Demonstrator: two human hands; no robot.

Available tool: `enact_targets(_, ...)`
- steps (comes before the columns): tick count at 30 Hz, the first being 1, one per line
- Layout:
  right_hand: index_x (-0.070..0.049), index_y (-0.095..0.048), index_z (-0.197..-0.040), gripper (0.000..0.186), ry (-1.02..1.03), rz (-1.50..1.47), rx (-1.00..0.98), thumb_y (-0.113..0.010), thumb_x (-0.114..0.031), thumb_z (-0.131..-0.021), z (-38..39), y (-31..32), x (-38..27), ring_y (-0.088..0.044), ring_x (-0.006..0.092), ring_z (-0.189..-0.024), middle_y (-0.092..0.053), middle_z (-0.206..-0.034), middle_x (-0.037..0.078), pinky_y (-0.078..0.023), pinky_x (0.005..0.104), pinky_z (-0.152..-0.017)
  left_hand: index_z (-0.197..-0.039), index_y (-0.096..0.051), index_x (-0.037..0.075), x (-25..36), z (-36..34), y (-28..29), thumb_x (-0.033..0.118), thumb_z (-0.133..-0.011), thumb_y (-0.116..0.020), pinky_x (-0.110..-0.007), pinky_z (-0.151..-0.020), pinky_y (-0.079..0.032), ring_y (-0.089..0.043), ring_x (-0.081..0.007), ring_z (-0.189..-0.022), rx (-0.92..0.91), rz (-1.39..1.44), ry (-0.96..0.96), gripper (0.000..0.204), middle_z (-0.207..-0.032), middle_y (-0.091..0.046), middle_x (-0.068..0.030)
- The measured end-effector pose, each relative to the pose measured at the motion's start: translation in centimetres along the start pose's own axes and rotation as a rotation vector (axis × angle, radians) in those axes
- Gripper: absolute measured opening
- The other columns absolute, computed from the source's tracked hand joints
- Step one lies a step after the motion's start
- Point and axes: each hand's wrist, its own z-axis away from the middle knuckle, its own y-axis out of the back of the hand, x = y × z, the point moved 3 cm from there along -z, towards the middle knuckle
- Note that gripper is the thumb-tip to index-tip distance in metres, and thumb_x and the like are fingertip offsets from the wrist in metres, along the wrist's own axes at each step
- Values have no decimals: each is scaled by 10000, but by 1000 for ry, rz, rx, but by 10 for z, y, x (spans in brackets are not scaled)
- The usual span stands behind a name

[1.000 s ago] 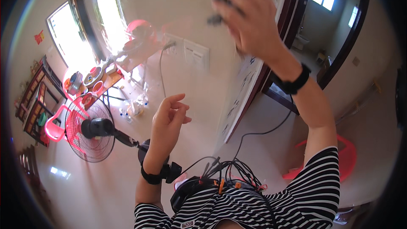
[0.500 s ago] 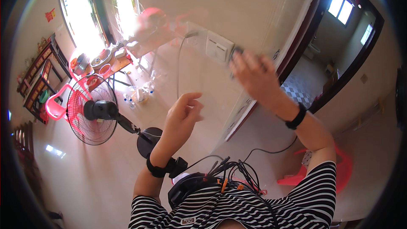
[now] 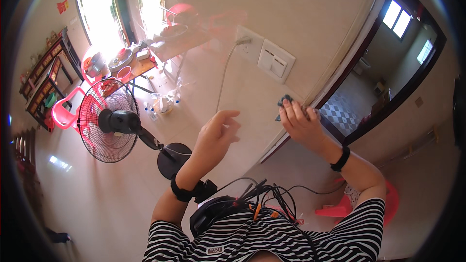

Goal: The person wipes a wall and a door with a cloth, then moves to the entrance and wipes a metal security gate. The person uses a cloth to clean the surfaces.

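My right hand (image 3: 305,125) presses a crumpled dark teal cloth (image 3: 284,100) to the glossy tiled wall (image 3: 252,85), near the wall's edge by the doorway. Most of the cloth is hidden under the fingers. Above it sits a white switch plate (image 3: 276,61), apart from the hand. Left of that is a wall socket (image 3: 248,48) with a plug (image 3: 241,41) and a pale cord hanging down. My left hand (image 3: 216,135) is held up before the wall, fingers loosely bent and partly apart, with nothing seen in it. Whether it touches the wall I cannot tell.
A black standing fan (image 3: 111,120) stands at left, its round base (image 3: 174,161) close to my left forearm. Behind it are a pink plastic chair (image 3: 65,111) and a cluttered table (image 3: 141,68). Black cables (image 3: 272,196) cross my chest. A doorway (image 3: 369,87) opens at right.
My right hand has moved down the wall with the cloth, away from beside the switch plate. The left hand has shifted slightly right and stays loosely bent. The view has tilted a little.
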Motion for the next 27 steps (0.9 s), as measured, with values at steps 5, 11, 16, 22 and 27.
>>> enact_targets(5,-32,-690,-1192,329,-65,68,-168,-555,-155,-918,-21,-34,-34,-570,255,-1220,-668,-1292,125,-414,378,-1006,-1308,-573,4,-11,-2,7,67,-1013,-575,-235,-765,-565,-680,-114,-850,-6,17,36,301,-1020,-635,-48)
enact_targets(11,-26,-737,-1130,283,-258,123,-200,-607,-138,-906,-82,-91,-67,-581,246,-1198,-670,-1291,111,-400,380,-1022,-1306,-573,-4,-20,5,21,73,-1015,-575,-235,-765,-564,-680,-114,-849,26,-3,78,301,-1010,-640,-53)
enact_targets(16,-2,-693,-1237,398,-258,149,-211,-573,-153,-889,-128,-139,-84,-488,276,-1298,-599,-1389,137,-363,410,-1083,-1303,-573,-10,-28,16,35,72,-1012,-580,-242,-764,-565,-687,-123,-852,49,-29,133,302,-1011,-651,-66)
enact_targets(22,28,-600,-1365,513,-12,0,-315,-536,-206,-913,-108,-185,-125,-413,321,-1365,-493,-1506,166,-305,467,-1163,-1259,-602,5,-39,29,49,28,-968,-595,-250,-709,-547,-685,-131,-771,151,-64,139,292,-965,-648,-77)
enact_targets(27,4,-605,-1370,512,325,-171,-558,-523,-246,-930,1,-178,-225,-387,370,-1384,-494,-1493,163,-220,545,-1192,-1284,-594,11,-42,34,50,72,-1005,-588,-244,-744,-564,-704,-127,-800,150,-88,160,285,-987,-688,-73)
